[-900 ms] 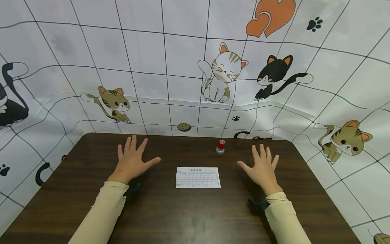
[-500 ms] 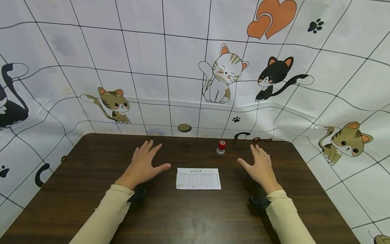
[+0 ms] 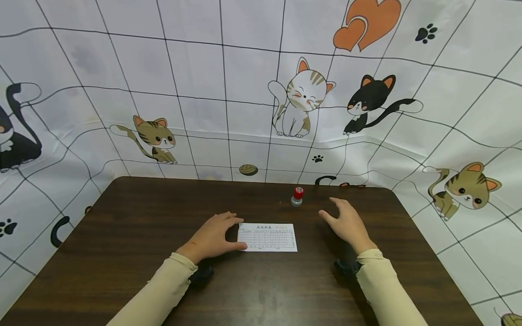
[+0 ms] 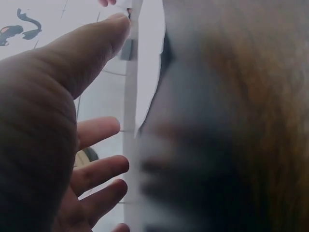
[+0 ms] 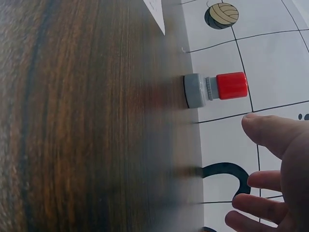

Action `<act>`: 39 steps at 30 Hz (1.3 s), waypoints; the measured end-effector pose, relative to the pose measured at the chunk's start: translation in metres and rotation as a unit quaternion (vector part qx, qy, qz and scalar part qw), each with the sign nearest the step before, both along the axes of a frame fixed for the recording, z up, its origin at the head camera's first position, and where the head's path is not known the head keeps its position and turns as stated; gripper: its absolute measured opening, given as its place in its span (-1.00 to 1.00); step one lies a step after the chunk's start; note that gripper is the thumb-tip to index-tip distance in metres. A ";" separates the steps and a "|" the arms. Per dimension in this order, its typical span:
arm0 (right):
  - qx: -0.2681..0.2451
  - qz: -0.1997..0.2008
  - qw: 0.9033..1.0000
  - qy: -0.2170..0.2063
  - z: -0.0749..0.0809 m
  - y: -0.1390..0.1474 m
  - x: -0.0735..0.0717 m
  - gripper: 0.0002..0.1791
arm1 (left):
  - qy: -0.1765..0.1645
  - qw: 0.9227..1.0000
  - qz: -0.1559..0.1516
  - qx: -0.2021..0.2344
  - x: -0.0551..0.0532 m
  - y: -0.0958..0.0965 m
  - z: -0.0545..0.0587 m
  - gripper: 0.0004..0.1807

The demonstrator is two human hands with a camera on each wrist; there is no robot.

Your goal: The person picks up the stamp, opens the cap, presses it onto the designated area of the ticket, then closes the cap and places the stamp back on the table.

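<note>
A white printed form [image 3: 267, 237] with a ruled table lies flat on the dark wooden table. At its left edge is my left hand [image 3: 215, 236], thumb and fingers spread apart; the thumb tip overlaps the lower left corner from above. In the left wrist view the fingers are loosely bent, with a gap between them and the paper [image 4: 149, 58]. Behind the form, to its right, stands a small upright stamp-like piece [image 3: 297, 196] with a red top and grey base. My right hand [image 3: 348, 226] hovers to the right of both, fingers relaxed and holding nothing.
The brown tabletop [image 3: 122, 253] has rounded far corners. Around its back and sides hangs a white sheet [image 3: 195, 72] with a black grid and printed cats, right behind the far edge. Each wrist wears a dark strapped device [image 3: 347, 267].
My left hand has moved right and nearer to me, from left of the form to its left edge, its fingers drawing closer together. The right hand's fingers have closed up slightly.
</note>
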State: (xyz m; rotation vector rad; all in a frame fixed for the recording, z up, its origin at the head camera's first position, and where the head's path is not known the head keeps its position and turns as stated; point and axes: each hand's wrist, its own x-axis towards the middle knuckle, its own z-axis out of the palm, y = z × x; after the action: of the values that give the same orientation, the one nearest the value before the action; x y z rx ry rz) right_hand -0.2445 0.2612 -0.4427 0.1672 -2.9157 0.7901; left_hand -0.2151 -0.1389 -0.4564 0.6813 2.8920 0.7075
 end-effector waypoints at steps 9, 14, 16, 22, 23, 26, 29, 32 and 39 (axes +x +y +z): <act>0.002 -0.002 1.000 -0.008 0.002 0.001 -0.002 -0.22 | 0.007 1.000 0.005 -0.011 -0.002 0.007 -0.005 -0.12; 0.001 -0.003 1.000 -0.011 0.005 0.001 0.000 -0.23 | 0.017 1.000 0.007 -0.020 -0.002 0.008 -0.004 -0.13; 0.002 -0.005 1.000 -0.012 0.005 0.000 0.000 -0.24 | 0.019 1.000 0.005 -0.018 -0.002 0.008 -0.004 -0.13; 0.003 -0.007 1.000 -0.015 0.003 0.001 0.001 -0.25 | 0.015 1.000 0.004 -0.012 -0.007 0.006 -0.005 -0.15; 0.004 -0.006 1.000 -0.015 0.003 0.002 0.001 -0.25 | 0.013 1.000 0.005 -0.011 -0.008 0.005 -0.006 -0.15; 0.003 -0.004 1.000 -0.015 0.001 0.004 0.002 -0.24 | 0.008 1.000 0.008 -0.012 -0.012 0.003 -0.008 -0.16; 0.003 -0.002 1.000 -0.015 0.001 0.006 0.002 -0.22 | 0.006 1.000 0.012 -0.013 -0.015 0.002 -0.009 -0.15; 0.004 -0.001 1.000 -0.016 0.001 0.007 0.001 -0.22 | 0.001 1.000 0.017 -0.013 -0.018 0.002 -0.008 -0.16; 0.004 0.000 1.000 -0.016 0.001 0.009 -0.001 -0.25 | 0.001 1.000 0.022 -0.015 -0.023 0.001 -0.006 -0.17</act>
State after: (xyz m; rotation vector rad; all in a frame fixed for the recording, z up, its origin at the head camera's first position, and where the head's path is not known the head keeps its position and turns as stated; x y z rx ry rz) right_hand -0.2454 0.2700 -0.4415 0.1577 -2.9495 0.7902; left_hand -0.2376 -0.1379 -0.4628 0.6187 2.9220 0.6664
